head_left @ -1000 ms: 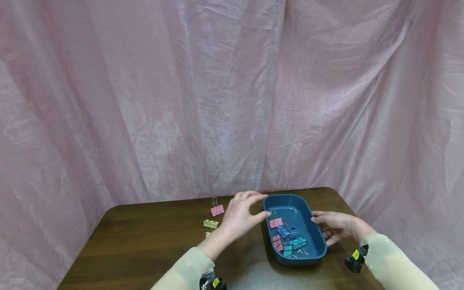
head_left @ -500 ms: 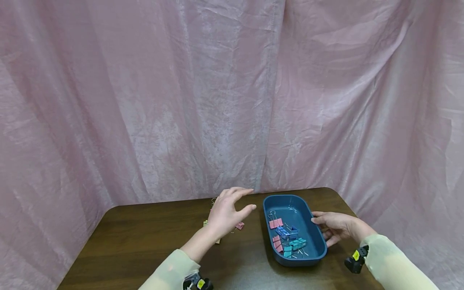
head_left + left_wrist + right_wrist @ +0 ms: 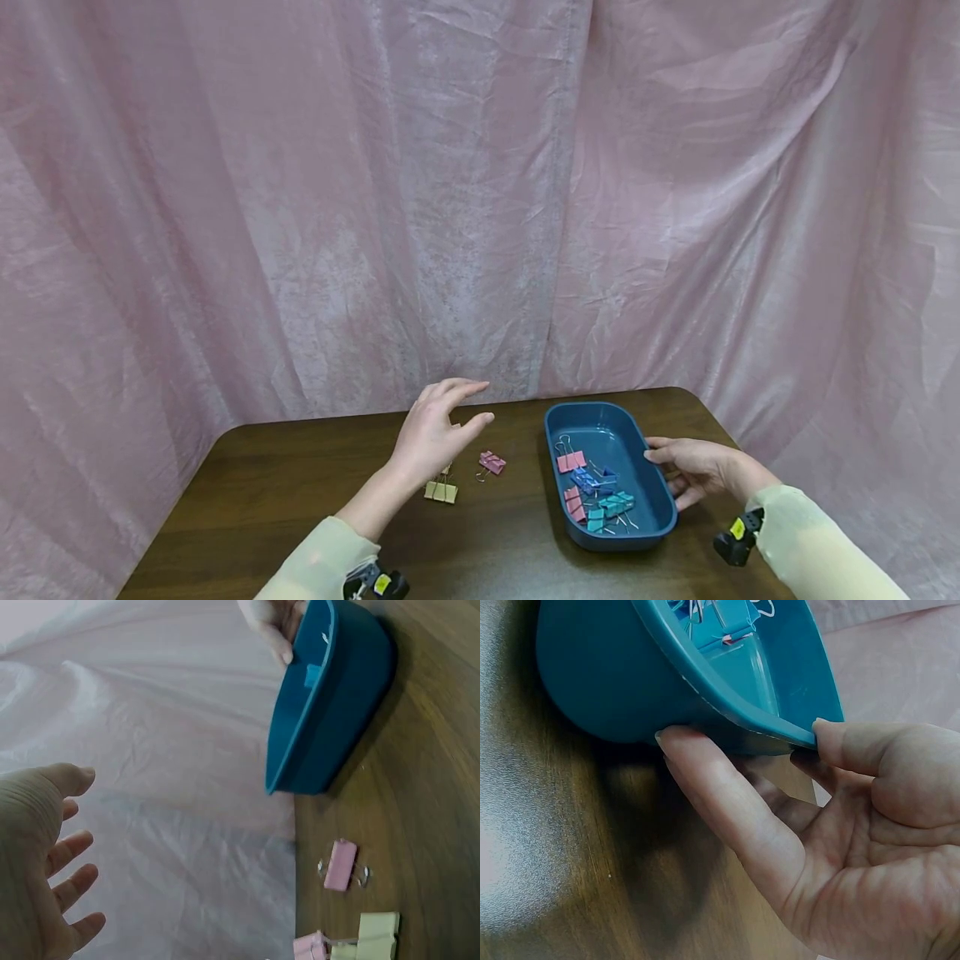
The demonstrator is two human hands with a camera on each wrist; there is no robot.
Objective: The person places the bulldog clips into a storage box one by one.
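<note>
My left hand (image 3: 431,429) hovers over the left-middle of the table with thumb and fingers spread, holding nothing. Below it lie a yellow binder clip (image 3: 441,492) and, to its right, a pink binder clip (image 3: 492,462). The left wrist view shows another pink binder clip (image 3: 310,947) beside the yellow one; in the head view the hand hides it. At the right, my right hand (image 3: 693,468) pinches the rim of a blue plastic bin (image 3: 630,433), thumb on the rim and fingers beneath it. Inside the bin are pink binder clips (image 3: 572,461), blue ones (image 3: 585,481) and teal ones (image 3: 617,504).
The brown wooden table (image 3: 300,500) has rounded far corners. A pink velvet curtain (image 3: 450,208) hangs right behind its far edge. Each wrist carries a small black camera (image 3: 735,537).
My left hand has drawn back leftwards from the bin's left rim, uncovering the nearer pink clip and covering the clips at the back. The right hand and the bin have stayed put.
</note>
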